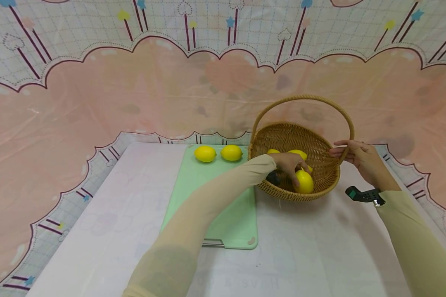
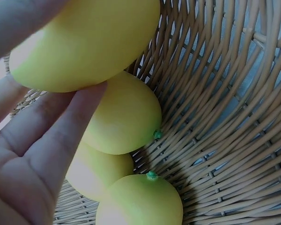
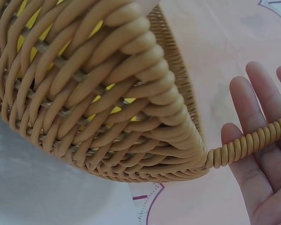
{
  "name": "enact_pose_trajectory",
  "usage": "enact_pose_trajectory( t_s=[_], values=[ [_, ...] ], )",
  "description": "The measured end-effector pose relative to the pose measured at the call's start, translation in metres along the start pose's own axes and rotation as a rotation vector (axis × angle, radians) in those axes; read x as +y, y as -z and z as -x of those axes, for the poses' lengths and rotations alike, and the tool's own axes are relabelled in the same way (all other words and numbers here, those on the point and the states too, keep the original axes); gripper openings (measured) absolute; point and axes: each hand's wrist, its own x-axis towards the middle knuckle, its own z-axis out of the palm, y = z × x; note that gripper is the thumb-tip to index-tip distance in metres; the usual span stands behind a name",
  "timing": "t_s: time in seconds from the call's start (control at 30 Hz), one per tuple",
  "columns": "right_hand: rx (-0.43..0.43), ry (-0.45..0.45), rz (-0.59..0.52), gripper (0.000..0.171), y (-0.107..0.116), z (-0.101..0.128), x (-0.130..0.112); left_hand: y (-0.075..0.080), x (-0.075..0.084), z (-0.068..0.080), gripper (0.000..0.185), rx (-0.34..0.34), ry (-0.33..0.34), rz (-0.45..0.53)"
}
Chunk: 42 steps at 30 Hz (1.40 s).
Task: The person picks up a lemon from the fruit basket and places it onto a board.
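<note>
My left hand (image 1: 288, 164) reaches inside a brown wicker basket (image 1: 321, 189) and grips a yellow lemon (image 1: 304, 182) near the front rim. In the left wrist view its thumb and fingers close round this lemon (image 2: 84, 44). Several other lemons (image 2: 124, 112) lie below it against the woven wall. At the basket's right side is my right hand (image 1: 366, 161), fingers extended. The right wrist view shows those fairly straight fingers (image 3: 253, 180) lying against the wrapped handle (image 3: 253, 143), which crosses them without being grasped.
A light green cutting board (image 1: 223, 206) lies left of the basket, partly covered by my left sleeve (image 1: 193, 218). Two lemons, the left one (image 1: 205, 154) and the right one (image 1: 231, 153), rest along its far edge. Behind the white table (image 1: 107, 231) hangs a patterned pink sheet (image 1: 152, 95).
</note>
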Motion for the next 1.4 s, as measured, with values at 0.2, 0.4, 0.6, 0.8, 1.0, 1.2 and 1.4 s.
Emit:
enact_pose_trajectory(
  t_s=[0.2, 0.4, 0.6, 0.8, 1.0, 1.2, 1.4],
  values=[
    [-0.013, 0.01, -0.027, 0.034, 0.001, 0.0, 0.0, -0.001, -0.003, -0.003, 0.055, 0.017, -0.023, -0.035],
    [-0.015, 0.01, -0.025, 0.034, 0.0, 0.0, 0.0, -0.002, -0.002, -0.003, 0.055, 0.001, -0.013, -0.044],
    [0.005, -0.019, 0.003, 0.033, -0.001, 0.001, -0.001, -0.003, 0.0, -0.003, 0.054, -0.003, -0.014, -0.035],
    [0.006, -0.03, 0.012, 0.035, -0.001, 0.0, -0.001, -0.001, 0.0, -0.001, 0.058, 0.037, -0.024, -0.033],
    [-0.004, -0.024, -0.001, 0.035, 0.0, 0.0, 0.0, 0.003, -0.001, 0.0, 0.055, 0.102, -0.111, 0.011],
    [-0.011, -0.018, 0.006, 0.034, 0.001, 0.0, 0.0, 0.012, 0.0, 0.003, 0.057, 0.148, -0.139, 0.006],
    [-0.018, -0.011, -0.006, 0.035, 0.001, 0.0, 0.001, 0.021, 0.006, 0.013, 0.058, 0.211, -0.173, 0.029]
  ],
)
